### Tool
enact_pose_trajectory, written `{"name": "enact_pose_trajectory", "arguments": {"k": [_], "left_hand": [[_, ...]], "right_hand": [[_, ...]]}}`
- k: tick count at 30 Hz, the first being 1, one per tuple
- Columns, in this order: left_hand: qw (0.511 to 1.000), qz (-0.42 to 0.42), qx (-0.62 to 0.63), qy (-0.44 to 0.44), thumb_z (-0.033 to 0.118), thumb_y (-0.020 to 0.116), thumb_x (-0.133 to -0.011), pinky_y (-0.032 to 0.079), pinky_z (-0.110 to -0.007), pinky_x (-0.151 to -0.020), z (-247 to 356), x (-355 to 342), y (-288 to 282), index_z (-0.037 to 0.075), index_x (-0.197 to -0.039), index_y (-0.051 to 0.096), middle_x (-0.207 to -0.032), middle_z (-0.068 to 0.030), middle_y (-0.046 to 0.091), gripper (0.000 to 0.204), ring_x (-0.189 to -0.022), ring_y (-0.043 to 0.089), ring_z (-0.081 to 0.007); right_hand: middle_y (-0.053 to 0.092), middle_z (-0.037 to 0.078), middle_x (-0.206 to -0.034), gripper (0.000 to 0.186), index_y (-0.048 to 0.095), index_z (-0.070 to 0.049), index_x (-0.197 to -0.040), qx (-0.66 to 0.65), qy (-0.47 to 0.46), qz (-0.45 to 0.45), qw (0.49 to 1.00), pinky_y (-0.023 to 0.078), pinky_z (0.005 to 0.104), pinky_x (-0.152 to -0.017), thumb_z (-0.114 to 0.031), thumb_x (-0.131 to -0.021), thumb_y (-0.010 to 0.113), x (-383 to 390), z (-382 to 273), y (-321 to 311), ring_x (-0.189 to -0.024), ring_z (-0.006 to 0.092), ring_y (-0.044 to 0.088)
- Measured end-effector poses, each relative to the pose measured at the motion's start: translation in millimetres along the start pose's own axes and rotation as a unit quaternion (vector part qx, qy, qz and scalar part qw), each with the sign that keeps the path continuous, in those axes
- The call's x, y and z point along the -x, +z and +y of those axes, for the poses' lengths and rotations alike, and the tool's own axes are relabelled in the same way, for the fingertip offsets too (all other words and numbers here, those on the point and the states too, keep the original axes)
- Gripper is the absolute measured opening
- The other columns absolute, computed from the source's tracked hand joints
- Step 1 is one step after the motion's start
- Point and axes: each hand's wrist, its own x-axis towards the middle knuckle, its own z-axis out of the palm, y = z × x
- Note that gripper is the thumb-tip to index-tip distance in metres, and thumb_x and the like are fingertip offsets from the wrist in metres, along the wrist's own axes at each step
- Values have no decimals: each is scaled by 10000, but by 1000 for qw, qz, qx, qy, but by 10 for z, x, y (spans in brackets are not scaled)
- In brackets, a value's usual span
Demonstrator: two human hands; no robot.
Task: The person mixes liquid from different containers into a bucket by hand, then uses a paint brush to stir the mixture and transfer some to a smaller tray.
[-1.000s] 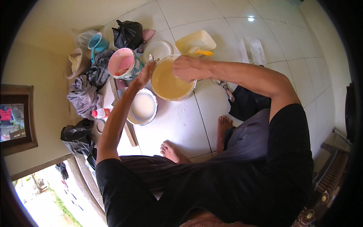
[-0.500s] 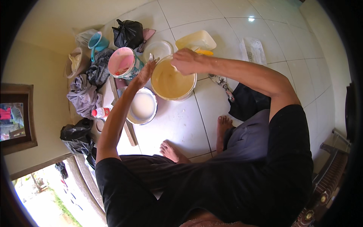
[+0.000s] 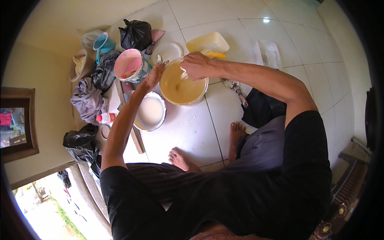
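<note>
A round bucket (image 3: 206, 89) stands on the floor ahead of me, holding pale yellow paint-like liquid (image 3: 180, 90) with a small swirl in it. My right hand (image 3: 195, 66) is closed above its far rim around a whitish stick (image 3: 184, 75), whose lower end dips into the liquid. At the bucket's left rim is my left hand (image 3: 154, 75), curled against the edge with white smears on its fingertips. Just below that hand, a second bucket (image 3: 165, 115) contains a milky white liquid.
Left of the buckets stand a pink-lined pail (image 3: 142, 76), a white lid (image 3: 168, 51), a black bag (image 3: 136, 35), a blue dipper (image 3: 105, 45) and a red-capped bottle (image 3: 106, 118). A cream tub (image 3: 218, 40), a smeared scraper (image 3: 240, 96) and a clear tray (image 3: 268, 54) lie farther right.
My right hand has shifted slightly left with the stick, and more of the stick shows below it. My left hand stays at the rim.
</note>
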Motion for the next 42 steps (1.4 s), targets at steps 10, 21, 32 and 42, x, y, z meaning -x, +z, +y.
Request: {"name": "enact_pose_trajectory", "arguments": {"k": [10,21,32,42], "left_hand": [[1000,10,7,-9,733,205,-896,230,-342,-1125,-113,6,-58,23,-1452,297,-1469,-115,367,907,-1336,351,-223],[999,19,-22,-19,698,181,-920,208,-341,-1135,34,60,-2,-4,-1462,250,-1486,-142,333,890,-1361,315,-235],[1000,5,-10,1,679,182,-932,215,-333,-1130,-151,76,-204,8,-1445,301,-1470,-118,364,852,-1350,332,-228],[1000,6,10,-3,696,195,-922,223,-333,-1128,-122,7,-78,30,-1449,307,-1468,-107,367,856,-1341,340,-225]], "right_hand": [[614,204,-649,116,641,14,-648,2,5,-38,999,504,413,-559,-66,-566,658,30,38,-79,-630,358,624],[613,204,-644,96,622,20,-633,-31,7,-132,991,492,439,-571,-33,-555,604,72,-69,-14,-643,370,618],[618,203,-687,124,626,26,-668,-39,8,-113,993,491,432,-600,-20,-560,588,-11,-180,-24,-688,364,618],[591,200,-599,78,594,27,-582,-22,-31,24,999,480,423,-520,-26,-527,611,41,0,48,-576,364,589]]}}
